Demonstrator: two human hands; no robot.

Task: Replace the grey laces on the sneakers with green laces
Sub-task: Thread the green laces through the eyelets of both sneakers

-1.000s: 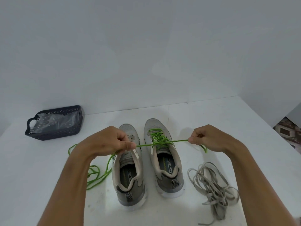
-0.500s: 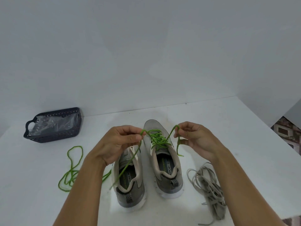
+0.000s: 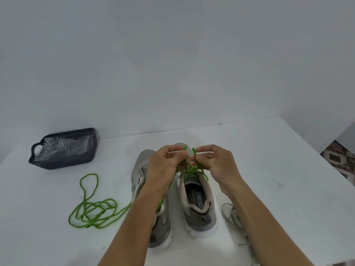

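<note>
Two grey sneakers stand side by side on the white table, heels toward me. The right sneaker (image 3: 197, 204) carries a green lace (image 3: 189, 172) threaded through its eyelets. My left hand (image 3: 166, 166) and my right hand (image 3: 215, 162) meet above its tongue, and each pinches a loop of that green lace. The left sneaker (image 3: 142, 169) has no lace in its eyelets and lies partly under my left forearm. A second green lace (image 3: 92, 210) lies coiled on the table to the left. Grey laces (image 3: 233, 217) lie heaped on the right, partly hidden by my right forearm.
A dark perforated basket (image 3: 63, 164) lined with clear plastic sits at the back left near the wall. The table's right edge (image 3: 326, 160) drops off to a patterned floor.
My hands have come together over the right sneaker, from pulling the lace ends wide apart to holding two loops close. The loose green lace on the left lies further out from my arm.
</note>
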